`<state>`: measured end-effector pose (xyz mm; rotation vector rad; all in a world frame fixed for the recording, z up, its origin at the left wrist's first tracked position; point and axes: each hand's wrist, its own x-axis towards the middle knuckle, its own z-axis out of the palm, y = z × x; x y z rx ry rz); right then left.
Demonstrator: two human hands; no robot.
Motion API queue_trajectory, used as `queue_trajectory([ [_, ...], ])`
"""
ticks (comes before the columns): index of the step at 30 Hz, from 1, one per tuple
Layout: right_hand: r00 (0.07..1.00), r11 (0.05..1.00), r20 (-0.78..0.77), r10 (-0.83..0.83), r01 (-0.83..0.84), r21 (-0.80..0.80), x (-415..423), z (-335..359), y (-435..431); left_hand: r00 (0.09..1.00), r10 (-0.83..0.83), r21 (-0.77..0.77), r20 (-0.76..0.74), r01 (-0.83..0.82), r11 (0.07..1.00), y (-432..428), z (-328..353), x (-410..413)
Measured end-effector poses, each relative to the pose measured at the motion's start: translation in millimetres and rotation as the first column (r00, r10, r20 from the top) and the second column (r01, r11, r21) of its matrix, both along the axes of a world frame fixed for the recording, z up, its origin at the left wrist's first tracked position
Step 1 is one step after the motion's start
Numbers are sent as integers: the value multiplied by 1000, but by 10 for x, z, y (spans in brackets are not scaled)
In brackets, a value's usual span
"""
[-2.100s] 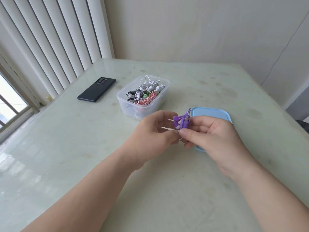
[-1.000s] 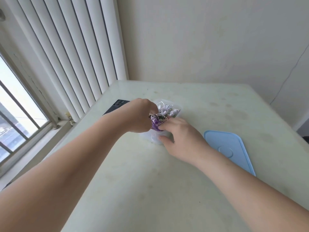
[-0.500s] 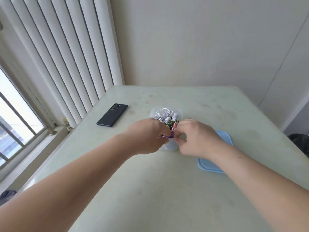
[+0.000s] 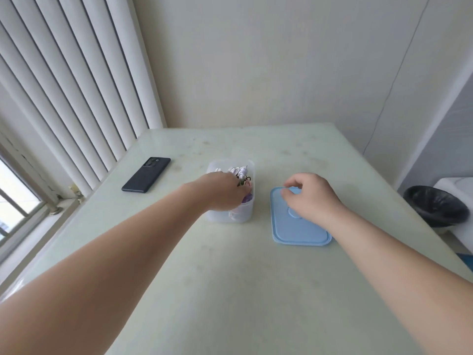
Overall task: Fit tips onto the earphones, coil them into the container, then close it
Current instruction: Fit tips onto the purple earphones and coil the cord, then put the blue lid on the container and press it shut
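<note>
Tucks purple earphones point(image 4: 247, 199) into clear container point(image 4: 231, 216) with left hand point(image 4: 222, 192); fingers hidden inside, grip unclear. Rests loosely curled right hand point(image 4: 311, 198) on blue lid point(image 4: 299, 231), just right of container. Next, likely: lift lid, seat squarely.

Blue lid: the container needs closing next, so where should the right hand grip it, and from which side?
The blue lid lies flat on the table, so only its thin raised rim offers a pinch. Probably take the far short edge from above, where the right hand hovers; the container stands to its left.
</note>
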<state>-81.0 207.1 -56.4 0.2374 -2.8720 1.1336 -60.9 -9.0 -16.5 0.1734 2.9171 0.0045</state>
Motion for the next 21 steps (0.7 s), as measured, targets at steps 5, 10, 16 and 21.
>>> queue_trajectory([
  [5,987,942,37,-154,136,307,-28,8,261,993,86,121,74,-95,988,-51,-11,-8],
  [10,947,899,149,-283,208,385,78,8,398,994,93,105,52,-98,990,70,75,60],
  [16,915,916,222,-338,265,302,91,32,429,964,66,91,-256,-44,995,193,137,138],
  [21,909,931,204,-364,355,80,49,51,423,968,-107,270,-228,169,948,670,71,549],
])
